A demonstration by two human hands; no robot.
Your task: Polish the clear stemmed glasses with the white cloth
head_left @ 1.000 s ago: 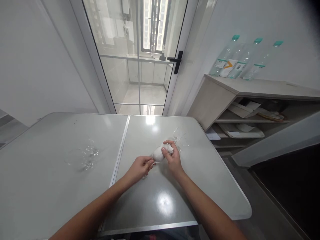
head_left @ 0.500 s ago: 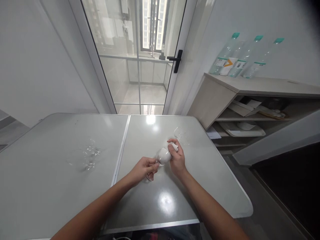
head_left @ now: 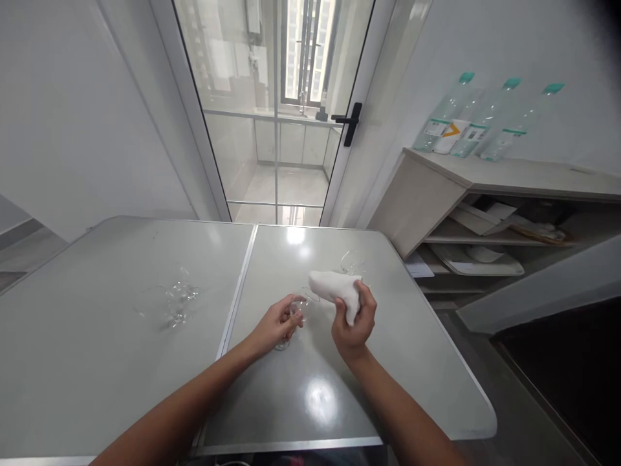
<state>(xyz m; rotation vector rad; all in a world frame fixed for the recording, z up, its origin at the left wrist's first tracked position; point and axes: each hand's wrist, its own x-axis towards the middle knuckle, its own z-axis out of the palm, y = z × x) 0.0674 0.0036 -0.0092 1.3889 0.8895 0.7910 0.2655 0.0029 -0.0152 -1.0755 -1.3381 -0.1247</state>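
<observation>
My left hand point(head_left: 281, 321) is closed around a clear stemmed glass point(head_left: 301, 308). The glass is tilted, with its rim toward the right and its round foot below my fingers. A bunched white cloth point(head_left: 334, 285) is gripped in my right hand point(head_left: 356, 318), its free end reaching left above the glass rim. The cloth appears to be outside the glass. Behind my right hand another clear glass point(head_left: 352, 261) lies on the table, partly hidden by the cloth.
Several clear glasses point(head_left: 179, 301) lie on the left half of the grey table point(head_left: 121, 382). A metal strip point(head_left: 237, 285) divides the tabletop. Several plastic bottles point(head_left: 468, 133) stand on a wooden shelf unit point(head_left: 436, 188) at the right. Behind the table is a glass door point(head_left: 291, 142).
My right hand has drawn the white cloth out of the glass and moved a little right. My left hand still holds the glass in nearly the same place.
</observation>
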